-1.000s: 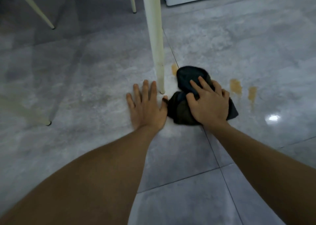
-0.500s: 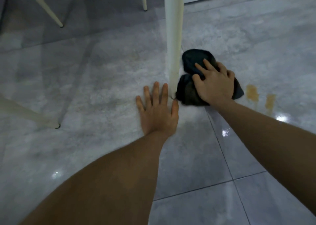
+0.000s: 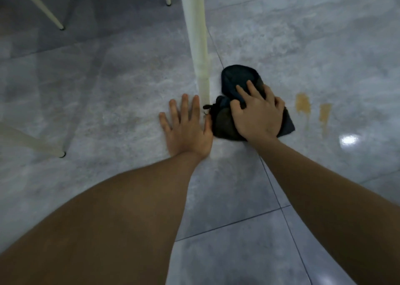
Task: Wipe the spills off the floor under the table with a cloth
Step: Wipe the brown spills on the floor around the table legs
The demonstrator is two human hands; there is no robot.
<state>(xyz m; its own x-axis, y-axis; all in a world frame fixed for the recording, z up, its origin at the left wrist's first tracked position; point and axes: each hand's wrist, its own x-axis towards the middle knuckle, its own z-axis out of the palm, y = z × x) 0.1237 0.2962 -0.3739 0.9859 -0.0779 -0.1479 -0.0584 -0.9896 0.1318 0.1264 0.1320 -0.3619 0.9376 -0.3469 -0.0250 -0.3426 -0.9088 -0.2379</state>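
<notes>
Dark cloth (image 3: 236,79) under right hand (image 3: 258,116); left hand (image 3: 187,131) flat on floor (image 3: 108,102).

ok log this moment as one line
left hand flat on floor by table leg | right hand pressing cloth | two spills right of cloth unwiped

Left hand (image 3: 187,128) flat on the floor (image 3: 108,102), just left of the table leg (image 3: 198,46). Right hand (image 3: 257,116) sits on the cloth (image 3: 236,76) right of it, spills (image 3: 303,103) further right.
</notes>
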